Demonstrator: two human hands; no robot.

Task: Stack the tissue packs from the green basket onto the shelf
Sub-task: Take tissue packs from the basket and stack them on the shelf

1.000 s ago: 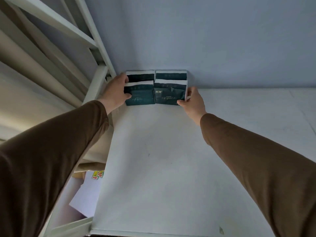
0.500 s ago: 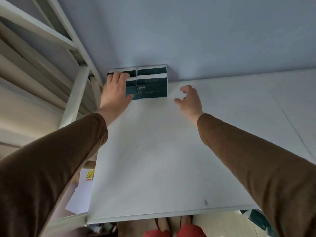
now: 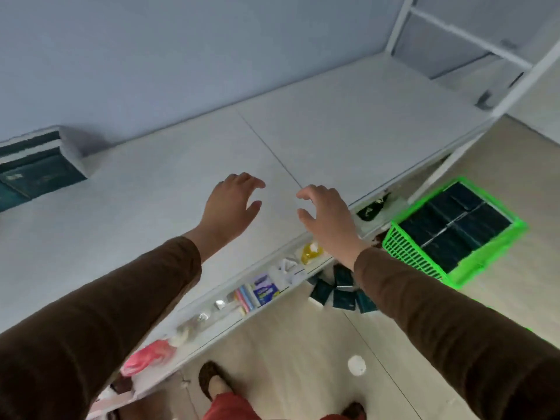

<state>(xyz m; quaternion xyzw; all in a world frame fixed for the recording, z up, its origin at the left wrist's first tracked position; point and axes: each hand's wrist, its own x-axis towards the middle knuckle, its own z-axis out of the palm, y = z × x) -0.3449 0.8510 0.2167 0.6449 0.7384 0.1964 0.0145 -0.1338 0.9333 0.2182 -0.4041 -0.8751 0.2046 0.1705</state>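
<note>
Head view, looking down from the wearer's head: two arms in brown sleeves reach forward over a white shelf [image 3: 188, 165], its top a broad pale board running from the left edge of the picture to a white metal frame [image 3: 472, 40] at the far right end.

The left hand [image 3: 231, 204] hovers over the middle of the shelf near its front edge, fingers loosely curved and spread, holding nothing. The right hand [image 3: 327, 216] hangs just beside it, over the front edge, also loosely curved and empty (the two hands are apart, not touching).

Stacked tissue packs [image 3: 36, 171], dark teal with white bands, sit at the far left end of the shelf against the pale blue wall [image 3: 181, 56]. They are blurred and cut off by the picture's edge; their long sides appear to run along the back wall.

A green basket [image 3: 412, 256] stands on the light floor [image 3: 303, 344] beyond the shelf's front edge, to the right of the right hand. More tissue packs [image 3: 454, 228] lie flat inside it, in rows following its long sides.

A few loose dark packs [image 3: 342, 294] lie scattered on the floor below the right wrist. Small items, among them a blue and white packet [image 3: 265, 289] and a pink bag [image 3: 145, 357], line a lower ledge.
</note>
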